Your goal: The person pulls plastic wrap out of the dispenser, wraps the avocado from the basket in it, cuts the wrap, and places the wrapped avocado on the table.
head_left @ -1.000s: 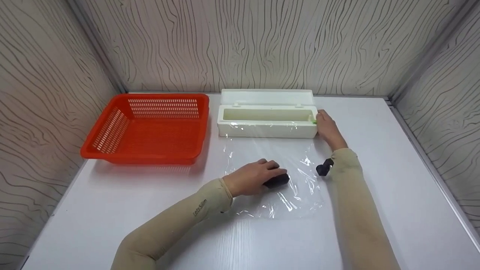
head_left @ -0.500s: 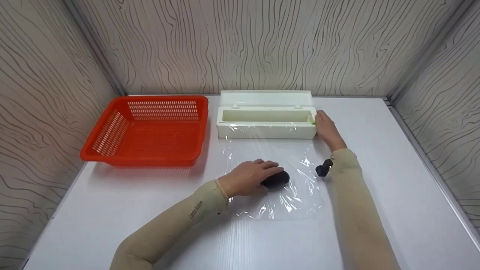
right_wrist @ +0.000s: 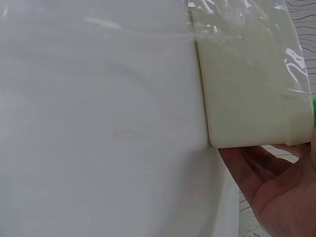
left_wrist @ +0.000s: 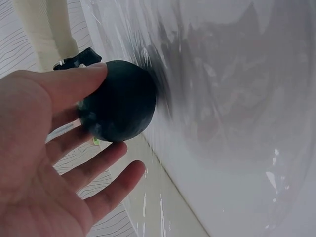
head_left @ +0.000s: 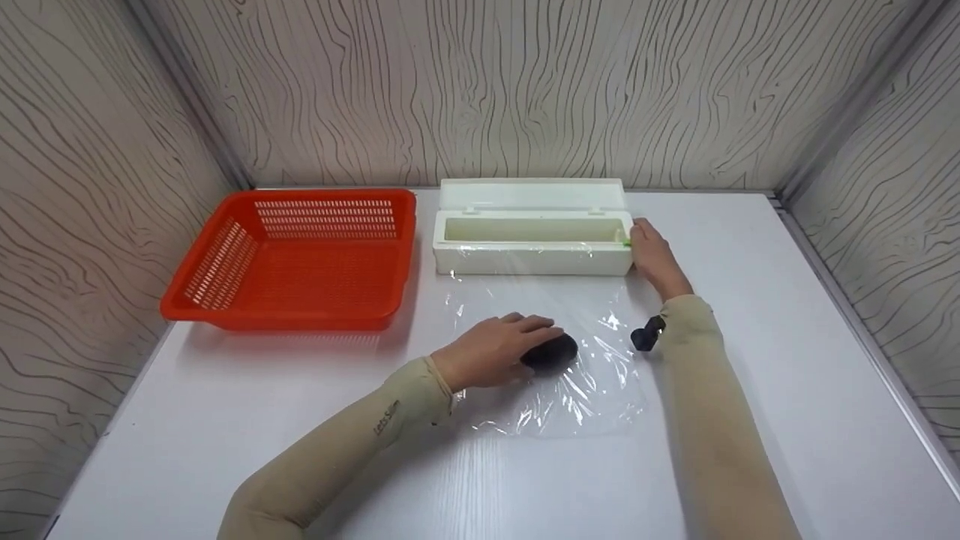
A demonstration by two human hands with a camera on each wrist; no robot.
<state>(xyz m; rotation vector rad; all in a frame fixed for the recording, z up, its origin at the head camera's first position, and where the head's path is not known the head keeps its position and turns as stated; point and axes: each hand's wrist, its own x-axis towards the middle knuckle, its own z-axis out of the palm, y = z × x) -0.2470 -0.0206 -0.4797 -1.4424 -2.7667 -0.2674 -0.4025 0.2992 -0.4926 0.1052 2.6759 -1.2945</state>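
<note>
In the head view my left hand (head_left: 491,349) holds a dark, smooth, rounded object (head_left: 553,352) on a sheet of cling film (head_left: 600,397) spread over the table. The left wrist view has its thumb and some fingertips against the dark object (left_wrist: 121,101), the other fingers spread; what the object is I cannot tell. A long white cling film dispenser box (head_left: 532,261) stands at the back with its lid raised, and the film runs from its front edge. My right hand (head_left: 656,259) grips the box's right end, beside a small green part (right_wrist: 314,109).
An orange-red plastic basket (head_left: 319,281) with slotted sides sits left of the box. A small black device (head_left: 647,334) is at the right wrist, by the sleeve (head_left: 694,330). Patterned panels (head_left: 465,90) enclose the back and sides of the white table (head_left: 750,247).
My left hand has shifted slightly left, and the dark object has turned under its fingers, its rounded end now showing more. The right hand stays at the box end.
</note>
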